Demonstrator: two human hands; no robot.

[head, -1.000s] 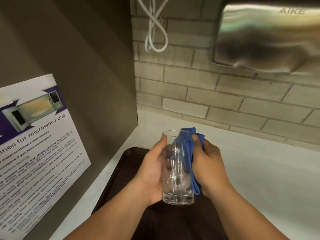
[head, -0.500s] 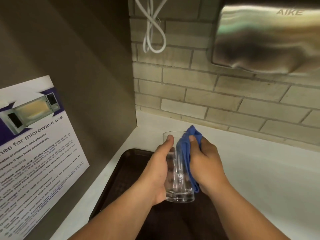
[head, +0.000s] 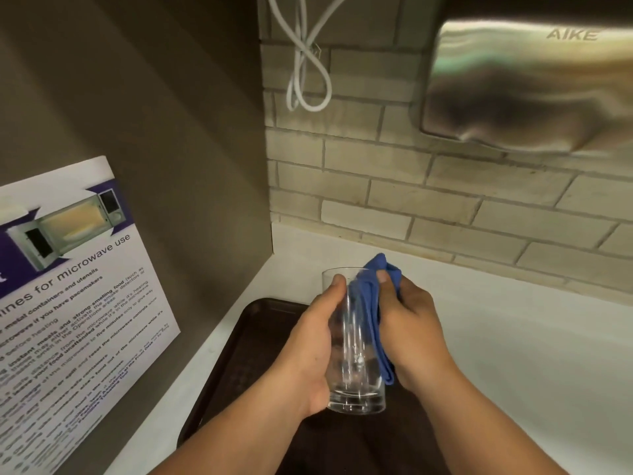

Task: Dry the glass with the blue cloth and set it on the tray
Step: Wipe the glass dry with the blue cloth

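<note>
A clear tall glass (head: pixel 352 358) is held upright above the dark brown tray (head: pixel 246 341). My left hand (head: pixel 308 351) wraps around its left side, thumb near the rim. My right hand (head: pixel 411 323) presses a folded blue cloth (head: pixel 376 303) against the glass's right side, the cloth reaching from above the rim down to near the base. Whether the glass's base touches the tray I cannot tell.
A white countertop (head: pixel 513 354) runs along a brick wall (head: pixel 411 186). A steel hand dryer (head: pixel 527 87) hangs at upper right and a white cable loop (head: pixel 308 77) on the wall. A dark side panel carries a microwave-use poster (head: pixel 68 303) at left.
My right hand with the cloth has shifted slightly along the glass's right side, and the cloth bunches higher at the rim. My left thumb has crept up toward the rim.
</note>
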